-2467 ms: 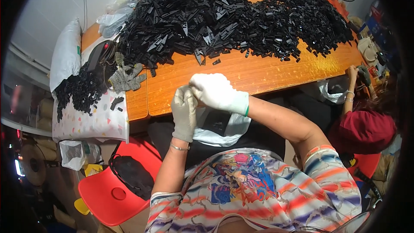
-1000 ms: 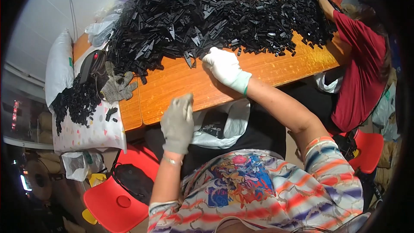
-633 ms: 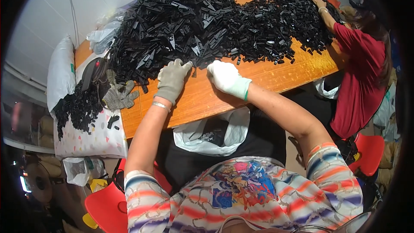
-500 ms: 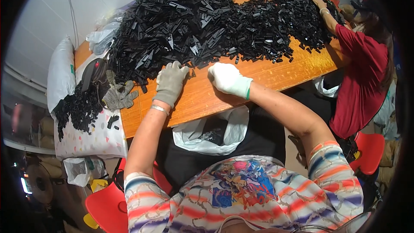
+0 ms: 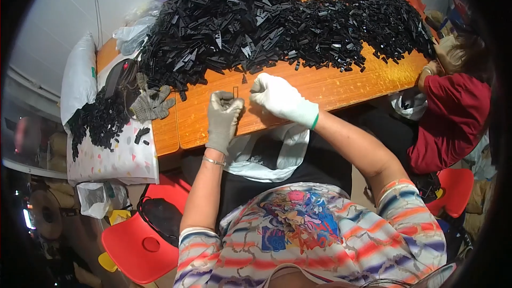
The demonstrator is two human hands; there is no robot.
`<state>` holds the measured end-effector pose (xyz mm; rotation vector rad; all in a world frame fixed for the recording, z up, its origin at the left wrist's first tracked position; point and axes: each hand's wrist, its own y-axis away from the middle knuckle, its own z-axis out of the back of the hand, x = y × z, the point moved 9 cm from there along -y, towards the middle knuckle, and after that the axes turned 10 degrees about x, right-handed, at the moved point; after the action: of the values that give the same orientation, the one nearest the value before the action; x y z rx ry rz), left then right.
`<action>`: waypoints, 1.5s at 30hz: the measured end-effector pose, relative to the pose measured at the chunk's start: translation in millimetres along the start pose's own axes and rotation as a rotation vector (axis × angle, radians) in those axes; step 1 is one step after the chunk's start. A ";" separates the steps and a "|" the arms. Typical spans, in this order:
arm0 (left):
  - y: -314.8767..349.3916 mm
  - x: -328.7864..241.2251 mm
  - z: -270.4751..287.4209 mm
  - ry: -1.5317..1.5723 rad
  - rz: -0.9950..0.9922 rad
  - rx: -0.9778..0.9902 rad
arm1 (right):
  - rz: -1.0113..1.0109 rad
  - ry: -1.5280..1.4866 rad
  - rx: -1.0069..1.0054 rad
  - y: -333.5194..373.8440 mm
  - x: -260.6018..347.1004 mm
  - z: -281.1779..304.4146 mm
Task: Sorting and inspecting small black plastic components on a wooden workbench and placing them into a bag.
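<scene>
While the grey-gloved left hand (image 5: 223,120) pinches a small black plastic piece (image 5: 235,92) upright, the white-gloved right hand (image 5: 281,98) curls, fingers narrow, just beside it over the orange wooden tabletop (image 5: 341,82), near the heap of black plastic parts (image 5: 266,18).

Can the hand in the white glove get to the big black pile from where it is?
Probably yes. The right hand rests on the orange table, close to the near edge of the black pile, with only bare tabletop and a few loose pieces between them.
</scene>
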<state>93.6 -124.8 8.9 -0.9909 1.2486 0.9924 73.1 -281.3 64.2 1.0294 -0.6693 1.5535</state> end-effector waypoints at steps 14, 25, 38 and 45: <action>28.6 -6.8 -38.6 0.528 0.084 0.251 | -0.005 -0.110 -0.107 9.8 1.6 -8.3; 31.6 7.7 -30.5 0.856 0.141 0.084 | 0.053 -0.368 -0.112 8.0 5.3 -17.5; 38.8 1.6 -26.0 0.608 0.116 0.086 | 0.087 -0.272 -0.067 8.7 8.1 -30.5; 46.4 4.1 -26.7 0.476 0.134 0.060 | 0.216 0.211 -0.091 6.9 12.2 -27.3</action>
<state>42.1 -137.6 1.1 -1.1479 1.7461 0.8384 59.0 -254.0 63.1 0.7314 -0.7142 1.7733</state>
